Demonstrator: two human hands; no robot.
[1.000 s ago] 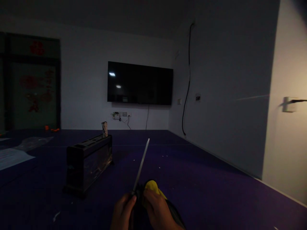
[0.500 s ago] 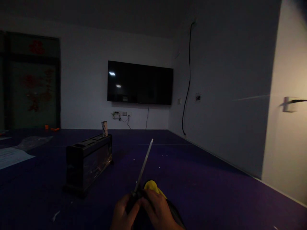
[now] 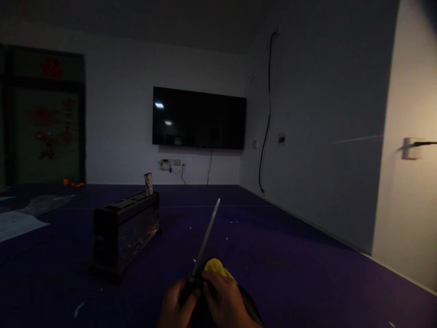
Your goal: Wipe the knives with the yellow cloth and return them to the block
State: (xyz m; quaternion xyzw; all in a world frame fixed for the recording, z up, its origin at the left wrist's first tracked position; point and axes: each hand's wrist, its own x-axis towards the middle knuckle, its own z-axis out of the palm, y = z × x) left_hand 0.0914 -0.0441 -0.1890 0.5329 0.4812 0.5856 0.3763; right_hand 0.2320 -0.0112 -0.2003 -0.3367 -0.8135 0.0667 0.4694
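At the bottom centre, both my hands close around the dark handle of a long thin steel rod that points up and away, tilted a little right. My left hand grips the handle from the left. My right hand is closed on a yellow cloth pressed against the base of the rod. A dark knife block stands on the purple floor covering to the left, with one pale patterned handle sticking up from its far end.
A black wall screen hangs on the far wall above sockets and cables. White sheets and clear plastic lie at far left. A white wall with a plugged socket rises close on the right.
The rod's tip has swung slightly to the right and the hands have drawn closer together around the handle. The knife block has not moved.
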